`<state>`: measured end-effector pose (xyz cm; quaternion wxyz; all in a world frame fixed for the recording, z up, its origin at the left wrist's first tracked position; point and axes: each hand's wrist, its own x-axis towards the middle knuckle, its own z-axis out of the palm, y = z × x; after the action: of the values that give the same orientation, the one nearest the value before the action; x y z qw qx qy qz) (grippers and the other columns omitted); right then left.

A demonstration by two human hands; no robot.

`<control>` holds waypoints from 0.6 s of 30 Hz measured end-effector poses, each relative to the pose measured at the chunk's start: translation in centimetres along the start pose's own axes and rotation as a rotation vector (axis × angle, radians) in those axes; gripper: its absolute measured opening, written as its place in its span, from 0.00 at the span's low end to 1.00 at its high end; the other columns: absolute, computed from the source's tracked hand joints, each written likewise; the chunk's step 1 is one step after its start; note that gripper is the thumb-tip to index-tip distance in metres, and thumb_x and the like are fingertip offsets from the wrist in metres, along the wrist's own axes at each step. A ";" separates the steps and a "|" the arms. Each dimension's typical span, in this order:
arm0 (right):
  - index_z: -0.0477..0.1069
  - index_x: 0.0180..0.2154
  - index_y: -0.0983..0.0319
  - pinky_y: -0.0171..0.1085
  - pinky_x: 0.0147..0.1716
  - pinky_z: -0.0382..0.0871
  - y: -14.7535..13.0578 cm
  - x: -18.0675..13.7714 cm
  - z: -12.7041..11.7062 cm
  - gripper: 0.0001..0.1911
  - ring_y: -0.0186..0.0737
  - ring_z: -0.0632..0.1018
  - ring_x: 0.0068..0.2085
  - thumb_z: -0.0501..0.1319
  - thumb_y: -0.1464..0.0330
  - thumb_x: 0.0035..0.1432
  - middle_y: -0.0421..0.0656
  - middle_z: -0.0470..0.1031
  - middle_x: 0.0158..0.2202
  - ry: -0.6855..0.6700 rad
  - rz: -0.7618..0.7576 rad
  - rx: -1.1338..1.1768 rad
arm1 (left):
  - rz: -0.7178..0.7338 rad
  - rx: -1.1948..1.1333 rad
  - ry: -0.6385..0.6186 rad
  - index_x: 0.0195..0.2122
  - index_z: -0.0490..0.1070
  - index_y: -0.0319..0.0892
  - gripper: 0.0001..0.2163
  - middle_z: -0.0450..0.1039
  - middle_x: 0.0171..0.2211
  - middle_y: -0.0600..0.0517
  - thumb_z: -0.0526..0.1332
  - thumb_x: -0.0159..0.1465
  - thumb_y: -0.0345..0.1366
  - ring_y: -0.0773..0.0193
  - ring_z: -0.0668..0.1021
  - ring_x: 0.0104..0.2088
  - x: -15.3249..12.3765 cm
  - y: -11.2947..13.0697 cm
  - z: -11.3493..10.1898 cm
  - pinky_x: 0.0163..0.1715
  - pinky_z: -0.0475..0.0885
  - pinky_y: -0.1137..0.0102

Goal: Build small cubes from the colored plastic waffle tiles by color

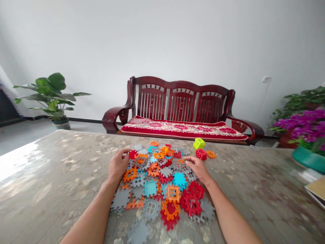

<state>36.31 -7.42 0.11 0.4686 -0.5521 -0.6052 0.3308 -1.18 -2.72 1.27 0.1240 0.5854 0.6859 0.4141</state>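
A pile of flat plastic interlocking tiles with notched edges, in grey, orange, red and blue, is spread on the table in front of me. My left hand (118, 166) rests at the pile's left edge, its fingers apart and close to a red tile (132, 154); whether they touch it I cannot tell. Over the right side of the pile reaches my right hand (199, 168), fingers loosely stretched near some grey tiles (177, 165), with nothing visible in them. Beyond it sit a yellow-green assembled block (199, 143) and a red one (201, 154), beside an orange tile (211, 154).
The table (76, 162) has a patterned, shiny cover. Behind it stands a dark red wooden bench (180, 98) with a red and white cushion (182, 128). At right are purple flowers (304, 123) in a green pot (308, 159); a potted plant (54, 96) stands at left.
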 end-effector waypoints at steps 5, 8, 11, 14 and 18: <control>0.77 0.43 0.61 0.46 0.47 0.72 0.1 0.3 -0.7 0.21 0.46 0.79 0.43 0.63 0.58 0.49 0.45 0.81 0.42 -0.079 0.037 0.024 | -0.059 -0.223 0.029 0.43 0.76 0.42 0.18 0.79 0.33 0.51 0.55 0.59 0.45 0.61 0.79 0.34 0.0 0.0 -0.2 0.40 0.72 0.68; 0.76 0.45 0.61 0.47 0.50 0.70 -0.2 0.4 -1.1 0.23 0.46 0.78 0.46 0.65 0.57 0.48 0.45 0.80 0.45 -0.154 0.035 0.020 | -0.082 -0.416 0.138 0.43 0.75 0.40 0.18 0.79 0.35 0.50 0.54 0.59 0.44 0.62 0.79 0.39 0.0 -0.2 -0.3 0.45 0.72 0.68; 0.75 0.48 0.61 0.48 0.53 0.68 -0.7 0.1 -1.3 0.28 0.48 0.76 0.50 0.66 0.54 0.47 0.47 0.78 0.50 -0.209 0.048 0.003 | -0.142 -0.490 0.226 0.44 0.73 0.40 0.18 0.78 0.34 0.50 0.53 0.59 0.43 0.63 0.80 0.38 -0.1 -0.3 -0.5 0.46 0.73 0.68; 0.73 0.52 0.58 0.49 0.56 0.65 -1.1 -0.8 -1.6 0.31 0.49 0.73 0.56 0.64 0.49 0.50 0.47 0.74 0.56 -0.241 0.052 -0.011 | -0.172 -0.436 0.181 0.43 0.74 0.41 0.17 0.79 0.33 0.51 0.53 0.58 0.42 0.62 0.80 0.38 -0.5 -0.2 -0.7 0.47 0.72 0.67; 0.67 0.58 0.56 0.52 0.60 0.60 -1.4 -3.0 -2.6 0.40 0.51 0.67 0.62 0.61 0.41 0.51 0.48 0.66 0.63 -0.226 0.068 0.005 | -0.085 -0.307 0.061 0.43 0.75 0.41 0.18 0.80 0.36 0.50 0.52 0.59 0.43 0.60 0.79 0.41 -1.5 0.6 -1.1 0.48 0.71 0.67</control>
<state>38.06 -10.94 1.67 0.3874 -0.5303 -0.6340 0.4083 -1.02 -4.55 1.94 0.2085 0.5172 0.6419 0.5263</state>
